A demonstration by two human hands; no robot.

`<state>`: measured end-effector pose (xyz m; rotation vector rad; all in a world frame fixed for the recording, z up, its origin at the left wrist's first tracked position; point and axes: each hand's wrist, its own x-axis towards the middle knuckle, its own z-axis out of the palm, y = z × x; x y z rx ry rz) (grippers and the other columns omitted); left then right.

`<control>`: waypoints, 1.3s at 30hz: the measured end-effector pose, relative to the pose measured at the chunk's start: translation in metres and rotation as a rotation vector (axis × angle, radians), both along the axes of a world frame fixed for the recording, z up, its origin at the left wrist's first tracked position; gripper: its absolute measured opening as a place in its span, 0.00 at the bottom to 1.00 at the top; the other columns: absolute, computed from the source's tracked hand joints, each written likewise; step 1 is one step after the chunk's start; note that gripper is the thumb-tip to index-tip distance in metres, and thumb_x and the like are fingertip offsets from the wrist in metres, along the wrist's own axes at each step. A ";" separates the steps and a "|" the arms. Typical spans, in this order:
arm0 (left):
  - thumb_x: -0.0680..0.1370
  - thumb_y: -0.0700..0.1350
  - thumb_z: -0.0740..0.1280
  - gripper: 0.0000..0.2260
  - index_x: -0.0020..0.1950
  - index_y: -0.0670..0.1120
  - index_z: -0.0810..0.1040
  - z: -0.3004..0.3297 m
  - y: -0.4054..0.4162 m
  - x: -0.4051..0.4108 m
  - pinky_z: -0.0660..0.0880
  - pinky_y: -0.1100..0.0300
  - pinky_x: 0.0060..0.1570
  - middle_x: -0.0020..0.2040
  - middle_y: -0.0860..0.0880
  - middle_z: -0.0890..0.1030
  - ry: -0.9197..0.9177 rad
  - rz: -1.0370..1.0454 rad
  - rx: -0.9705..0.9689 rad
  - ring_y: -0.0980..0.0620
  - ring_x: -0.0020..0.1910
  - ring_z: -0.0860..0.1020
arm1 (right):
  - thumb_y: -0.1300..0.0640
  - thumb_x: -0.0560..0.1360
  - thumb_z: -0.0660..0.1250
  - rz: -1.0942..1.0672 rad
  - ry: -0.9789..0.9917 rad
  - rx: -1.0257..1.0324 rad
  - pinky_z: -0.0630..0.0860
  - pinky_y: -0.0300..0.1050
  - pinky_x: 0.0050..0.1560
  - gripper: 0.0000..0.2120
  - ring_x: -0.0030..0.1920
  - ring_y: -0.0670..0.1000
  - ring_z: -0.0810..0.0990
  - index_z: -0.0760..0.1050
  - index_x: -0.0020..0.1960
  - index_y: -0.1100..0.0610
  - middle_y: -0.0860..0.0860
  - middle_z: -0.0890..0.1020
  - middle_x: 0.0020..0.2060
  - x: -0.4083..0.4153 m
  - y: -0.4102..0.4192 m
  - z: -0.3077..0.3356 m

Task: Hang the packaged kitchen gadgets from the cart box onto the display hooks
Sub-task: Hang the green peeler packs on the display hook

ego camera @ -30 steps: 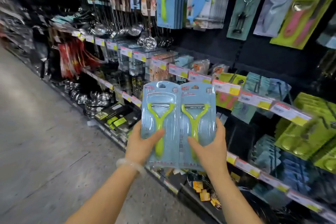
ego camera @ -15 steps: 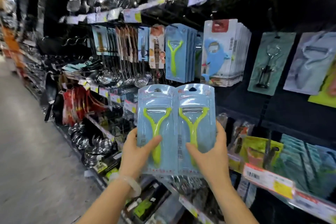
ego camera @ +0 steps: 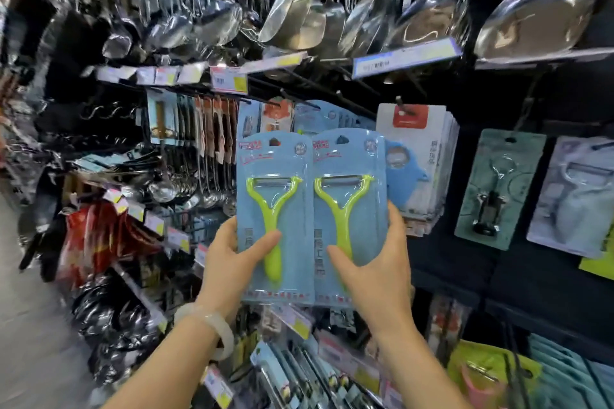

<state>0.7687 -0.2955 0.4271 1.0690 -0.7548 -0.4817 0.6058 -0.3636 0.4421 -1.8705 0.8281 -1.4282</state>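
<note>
We hold two blue peeler packs side by side, upright, edges touching or slightly overlapped at the middle, raised in front of the display wall. Our left hand [ego camera: 232, 262] grasps the left peeler pack [ego camera: 275, 219] at its lower left edge, thumb pressed across the front on the green handle, fingers curled behind. Our right hand [ego camera: 372, 272] grasps the right peeler pack [ego camera: 349, 216] at its lower right, thumb on the front near the green handle, fingers wrapped round the right edge. A pale bangle [ego camera: 212, 325] sits on our left wrist. Each pack shows a lime-green Y-shaped peeler with the blade at top and a hang hole in the top margin; neither pack is on a hook. Just behind the top of the packs hangs a row of matching blue packs [ego camera: 319, 116] on a peg. To the right, a stack of white packs with a blue figure [ego camera: 422, 163], then a teal card with a corkscrew [ego camera: 498, 189], then a pale peeler card [ego camera: 574, 196]. Above, steel ladles and spatulas [ego camera: 299, 10] hang in a row over price tags [ego camera: 229, 80]. The cart box is not in view. The left part of the picture is blurred.
</note>
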 end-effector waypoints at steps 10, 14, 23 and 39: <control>0.71 0.39 0.72 0.15 0.55 0.52 0.76 0.030 -0.027 0.086 0.81 0.60 0.38 0.47 0.52 0.85 -0.004 -0.062 -0.108 0.52 0.44 0.84 | 0.52 0.69 0.74 -0.012 0.054 -0.098 0.59 0.48 0.73 0.47 0.73 0.42 0.56 0.46 0.75 0.43 0.36 0.57 0.71 0.078 -0.016 0.039; 0.71 0.38 0.71 0.14 0.54 0.51 0.77 0.040 -0.034 0.116 0.82 0.54 0.41 0.47 0.50 0.85 -0.006 -0.079 -0.126 0.50 0.45 0.84 | 0.53 0.70 0.74 -0.031 0.049 -0.159 0.59 0.42 0.71 0.45 0.69 0.35 0.57 0.46 0.73 0.38 0.31 0.57 0.67 0.109 -0.022 0.056; 0.71 0.37 0.72 0.16 0.57 0.46 0.76 0.035 -0.052 0.156 0.81 0.54 0.39 0.47 0.46 0.85 -0.015 -0.130 -0.121 0.47 0.43 0.84 | 0.53 0.71 0.72 -0.162 0.129 -0.156 0.58 0.23 0.49 0.43 0.49 0.26 0.55 0.47 0.76 0.45 0.38 0.59 0.56 0.150 -0.034 0.056; 0.70 0.38 0.73 0.15 0.55 0.45 0.77 0.027 -0.075 0.190 0.79 0.42 0.50 0.46 0.44 0.85 -0.012 -0.206 -0.072 0.42 0.46 0.83 | 0.52 0.75 0.67 -0.371 0.153 0.065 0.68 0.42 0.48 0.38 0.48 0.49 0.67 0.47 0.77 0.49 0.54 0.60 0.66 0.169 -0.099 0.059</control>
